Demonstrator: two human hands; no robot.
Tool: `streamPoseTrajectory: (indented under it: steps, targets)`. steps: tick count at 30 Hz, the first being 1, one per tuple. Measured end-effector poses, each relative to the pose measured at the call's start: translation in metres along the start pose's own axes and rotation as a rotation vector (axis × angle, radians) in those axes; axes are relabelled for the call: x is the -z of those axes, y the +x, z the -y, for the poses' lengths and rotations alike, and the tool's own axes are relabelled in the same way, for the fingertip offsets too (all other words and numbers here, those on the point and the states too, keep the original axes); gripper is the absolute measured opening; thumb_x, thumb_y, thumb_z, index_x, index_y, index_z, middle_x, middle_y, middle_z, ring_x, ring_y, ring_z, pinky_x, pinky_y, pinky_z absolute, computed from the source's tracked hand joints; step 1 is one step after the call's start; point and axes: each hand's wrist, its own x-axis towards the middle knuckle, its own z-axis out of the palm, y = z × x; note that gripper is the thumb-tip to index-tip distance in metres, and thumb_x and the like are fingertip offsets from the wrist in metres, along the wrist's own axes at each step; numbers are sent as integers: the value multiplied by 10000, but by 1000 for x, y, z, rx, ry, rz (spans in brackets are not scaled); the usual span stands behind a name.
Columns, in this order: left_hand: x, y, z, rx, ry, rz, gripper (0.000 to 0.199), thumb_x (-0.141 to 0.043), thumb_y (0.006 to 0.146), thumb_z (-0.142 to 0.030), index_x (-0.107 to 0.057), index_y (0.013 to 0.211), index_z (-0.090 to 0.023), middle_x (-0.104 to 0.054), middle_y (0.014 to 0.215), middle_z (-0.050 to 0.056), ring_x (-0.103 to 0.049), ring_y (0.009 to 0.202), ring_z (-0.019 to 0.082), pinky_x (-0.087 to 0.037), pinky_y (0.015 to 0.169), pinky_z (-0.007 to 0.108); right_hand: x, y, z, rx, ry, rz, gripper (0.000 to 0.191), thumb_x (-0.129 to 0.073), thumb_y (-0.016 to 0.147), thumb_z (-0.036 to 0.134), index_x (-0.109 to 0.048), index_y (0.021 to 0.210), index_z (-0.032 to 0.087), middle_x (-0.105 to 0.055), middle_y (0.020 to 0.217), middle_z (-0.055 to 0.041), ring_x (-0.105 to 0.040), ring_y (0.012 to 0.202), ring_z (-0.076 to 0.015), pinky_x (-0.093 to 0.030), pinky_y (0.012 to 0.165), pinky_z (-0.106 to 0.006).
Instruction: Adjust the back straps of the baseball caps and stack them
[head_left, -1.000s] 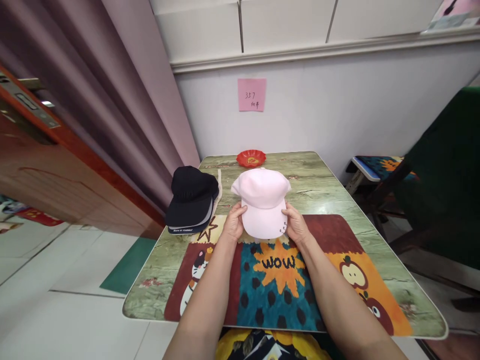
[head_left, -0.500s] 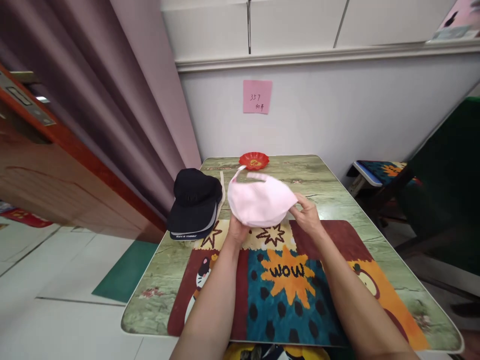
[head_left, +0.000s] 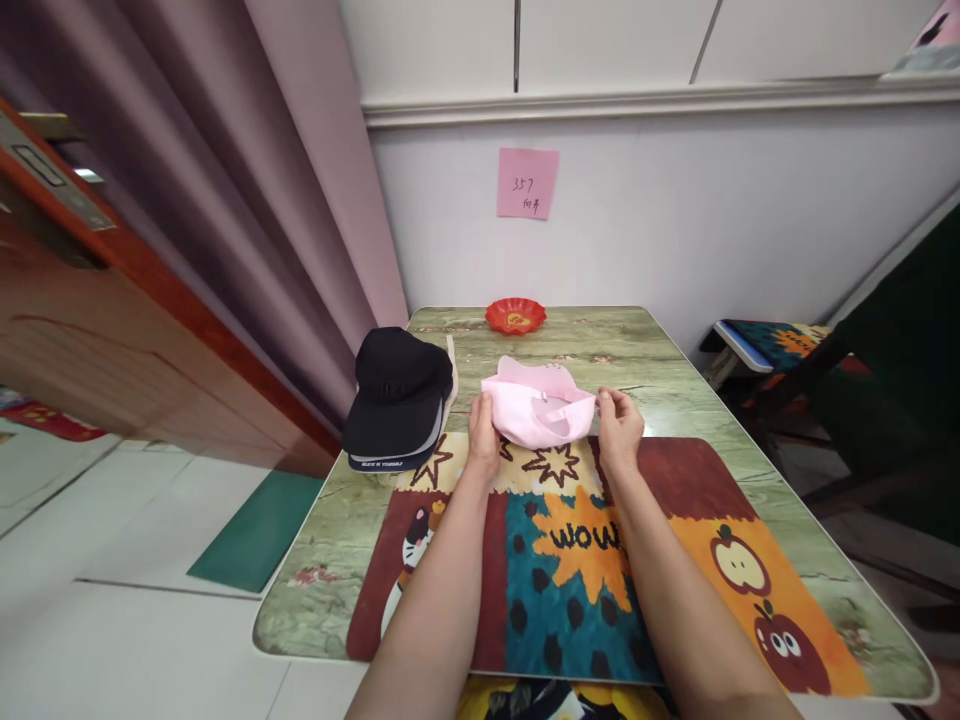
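Observation:
A pink baseball cap [head_left: 517,415] is held between my two hands above the far part of the mat, its brim pointing away and its back opening with the strap facing me. My left hand [head_left: 484,438] grips the cap's left side, thumb on the near face. At the right edge, my right hand [head_left: 619,425] pinches the cap between thumb and fingers. Left of it, a black cap [head_left: 401,380] rests on top of other caps in a stack, the lowest visible brim [head_left: 382,463] being navy with white lettering.
A colourful mat [head_left: 540,640] covers the near part of the green wood-patterned table [head_left: 300,600]. A red scalloped dish [head_left: 516,316] stands at the far edge by the wall, below a pink note [head_left: 527,183]. A dark chair [head_left: 892,400] is at the right, an orange-brown door [head_left: 150,340] at the left.
The pink cap has turned over in my hands: its strap opening, which pointed away, now faces me, and its brim points to the wall. The view has shifted slightly.

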Motion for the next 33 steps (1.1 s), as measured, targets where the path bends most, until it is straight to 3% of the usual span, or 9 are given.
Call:
streamPoseTrajectory:
  steps: [5, 8, 11, 14, 16, 19, 24, 28, 33]
  targets:
    - [-2, -5, -16, -276, 264, -189, 427, -734, 862, -470, -667, 1200, -219, -662, 1305, 99, -596, 1256, 224, -437, 1062, 303, 15, -7, 56, 411, -92, 81, 271, -561, 934, 426, -723, 959, 209, -731, 1161, -125, -650, 1138, -277, -479, 1006, -426]
    - [-16, -11, -42, -548, 569, -212, 426, -720, 876, -380, -637, 1257, -208, -632, 1338, 128, -592, 1247, 261, -408, 1103, 351, 16, -1, 91, 507, -215, 317, 227, -583, 932, 400, -742, 957, 240, -749, 1138, -88, -671, 1082, -278, -503, 904, -397]
    - [-43, -17, -73, -739, 1000, -78, 333, -623, 926, -315, -644, 1236, -195, -656, 1294, 136, -573, 1259, 283, -374, 1146, 412, 15, 5, 114, 442, -389, 619, 227, -602, 919, 388, -759, 999, 245, -776, 1057, -63, -697, 963, -263, -486, 819, -361]
    - [-71, -24, -94, -630, 1482, 300, 282, -584, 945, -290, -656, 1206, -209, -693, 1255, 112, -565, 1267, 289, -267, 1218, 522, 14, 4, 126, 387, -605, 846, 244, -593, 932, 381, -759, 1031, 233, -787, 997, -61, -701, 885, -242, -435, 752, -320]
    - [-84, -28, -97, -503, 1687, 491, 276, -577, 953, -295, -655, 1206, -218, -694, 1267, 108, -528, 1317, 304, -125, 1241, 636, 14, 2, 131, 394, -710, 894, 240, -572, 947, 367, -752, 1021, 227, -786, 959, -64, -698, 862, -237, -392, 704, -305]
    - [-90, -31, -91, -373, 1837, 546, 263, -548, 966, -283, -657, 1195, -210, -683, 1281, 127, -486, 1360, 324, -22, 1206, 735, 13, -1, 134, 389, -796, 912, 230, -561, 959, 351, -744, 1019, 225, -783, 919, -66, -696, 846, -236, -346, 664, -301]
    - [-79, -24, -87, -338, 1906, 451, 247, -604, 874, -155, -696, 1101, -180, -700, 1201, 155, -542, 1265, 340, -229, 1178, 658, 17, 5, 129, 353, -858, 899, 261, -637, 913, 440, -771, 1024, 246, -786, 909, -73, -694, 847, -250, -338, 668, -306]
    - [-65, -12, -94, -416, 1707, 431, 183, -596, 829, -119, -728, 906, -219, -737, 1042, 87, -613, 1113, 298, -379, 1074, 527, 21, 11, 124, 371, -801, 866, 180, -660, 892, 404, -785, 922, 278, -754, 771, -37, -662, 741, -223, -322, 644, -305]
    - [-57, 0, -92, -478, 1049, 272, 88, -614, 844, -190, -697, 872, -199, -738, 903, 36, -668, 896, 209, -499, 884, 360, 23, 16, 121, 332, -520, 460, 253, -561, 950, 412, -719, 855, 239, -716, 720, -26, -614, 656, -192, -334, 622, -294]
